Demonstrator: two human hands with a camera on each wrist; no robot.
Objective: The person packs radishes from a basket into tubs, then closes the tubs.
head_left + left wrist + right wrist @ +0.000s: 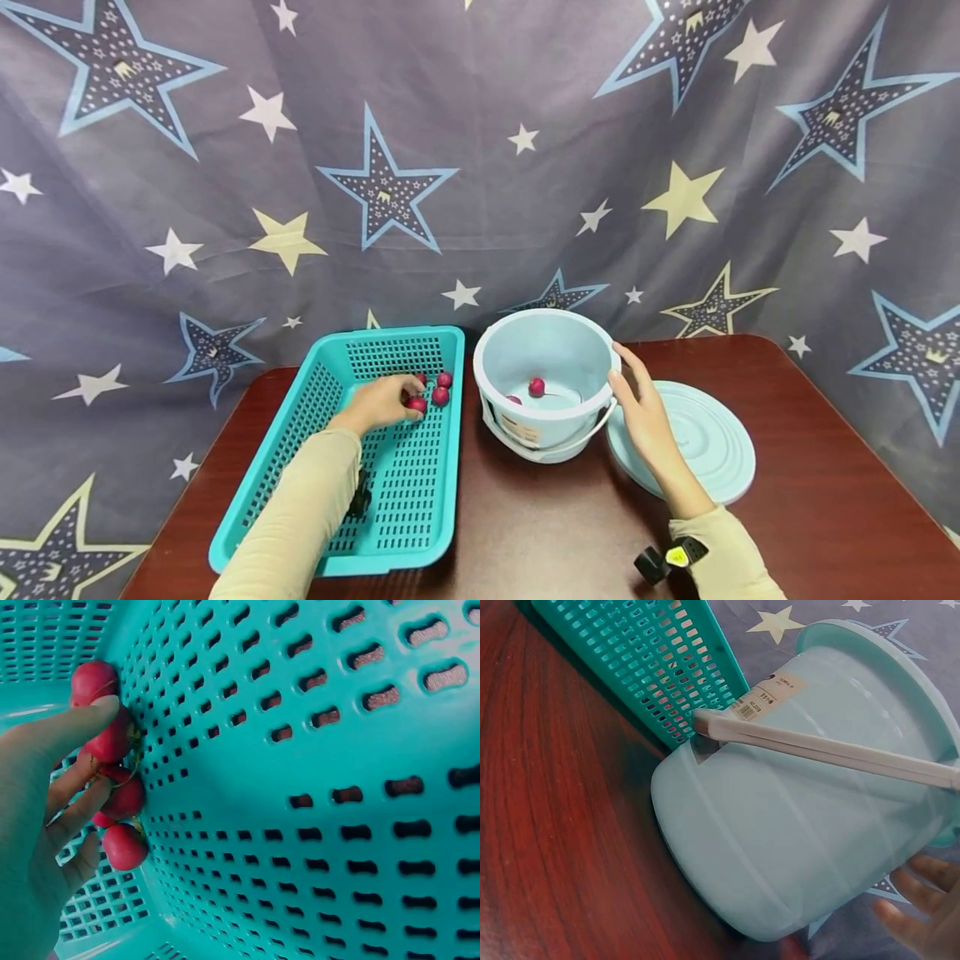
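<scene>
My left hand point(381, 402) reaches into the teal plastic basket point(454, 467) and pinches a red radish point(111, 741) between thumb and fingers. Several other radishes point(124, 847) lie close by along the basket's side. Right of the basket stands a pale blue bucket point(551, 429), its white handle point(832, 754) hanging down at the front. Inside it are a radish point(536, 386) with a thin root and another partly hidden by the rim. My right hand point(643, 412) touches the bucket's right rim with its fingers fairly straight.
A round pale blue lid point(723, 442) lies on the reddish-brown table point(540, 533), right of the bucket and partly behind my right forearm. Behind the table hangs a grey cloth point(480, 167) patterned with stars. The basket's raised walls surround my left hand.
</scene>
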